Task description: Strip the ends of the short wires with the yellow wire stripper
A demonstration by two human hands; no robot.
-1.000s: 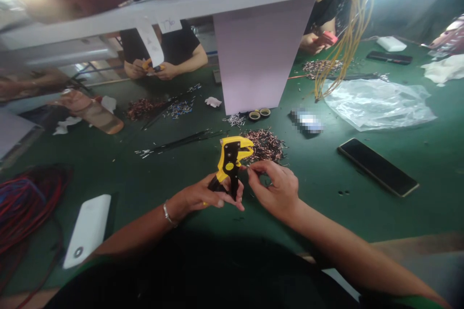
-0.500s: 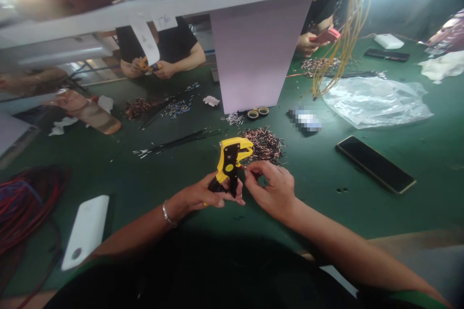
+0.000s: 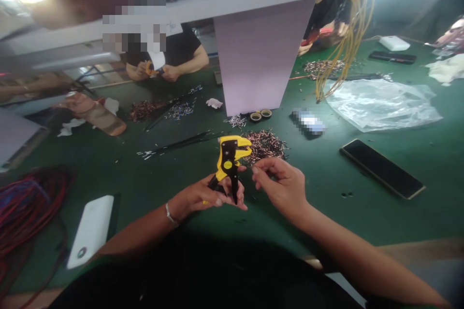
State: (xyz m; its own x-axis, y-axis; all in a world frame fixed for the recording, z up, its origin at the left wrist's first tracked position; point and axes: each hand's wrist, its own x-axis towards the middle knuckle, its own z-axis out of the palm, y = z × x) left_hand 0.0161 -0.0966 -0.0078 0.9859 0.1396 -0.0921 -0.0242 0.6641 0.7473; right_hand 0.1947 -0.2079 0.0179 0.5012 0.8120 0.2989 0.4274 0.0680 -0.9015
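Note:
A yellow and black wire stripper (image 3: 227, 161) stands upright in my left hand (image 3: 212, 192), its jaws pointing right. The fingers of that hand wrap around its handles. My right hand (image 3: 281, 181) is just to the right of the tool, thumb and fingertips pinched together. Whatever sits in that pinch is too small to make out. Behind both hands lies a heap of short dark wire pieces (image 3: 266, 145) with copper-coloured ends. A bundle of long black wires (image 3: 181, 143) stretches to the left of the stripper.
Right of my hands lie a dark phone (image 3: 382, 168) and a clear plastic bag (image 3: 380, 104). Tape rolls (image 3: 255, 117) sit by the upright panel (image 3: 261, 58). On the left are a white power bank (image 3: 90, 231), coiled red wires (image 3: 29, 207) and a bottle (image 3: 96, 113). Co-workers' hands (image 3: 170, 73) work across the table.
My right hand has drawn a little to the right, away from the stripper. The stripper stays in my left hand. The whole view has shifted slightly.

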